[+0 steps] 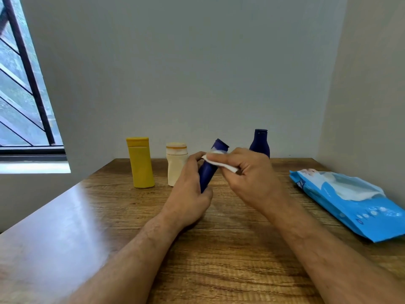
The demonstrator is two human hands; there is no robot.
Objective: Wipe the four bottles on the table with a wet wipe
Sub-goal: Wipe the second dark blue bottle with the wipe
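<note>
— Across the wooden table [219,249], what do you count, biggest first?

— One table against a grey wall, then one blue pack of wet wipes [355,205] lying flat at the right edge, its flap open with white tissue showing.

— And the bottles?

— Four. One yellow bottle [141,163] stands upright at the left, one cream bottle [175,165] upright just beside it, and one dark blue bottle [259,142] upright at the back right, partly hidden behind the right hand. The fourth, a dark blue tube-shaped bottle [208,170], is lifted off the table and tilted, cap end up and to the right.

— Who holds it?

— The left hand [188,194] grips its lower end, fingers curled round it. The right hand [252,176] pinches one white wet wipe [219,161] between thumb and curled fingers, pressing it against the tube's upper part near the cap.

— Two hands, one wipe?

— Yes, one wipe in use.
</note>
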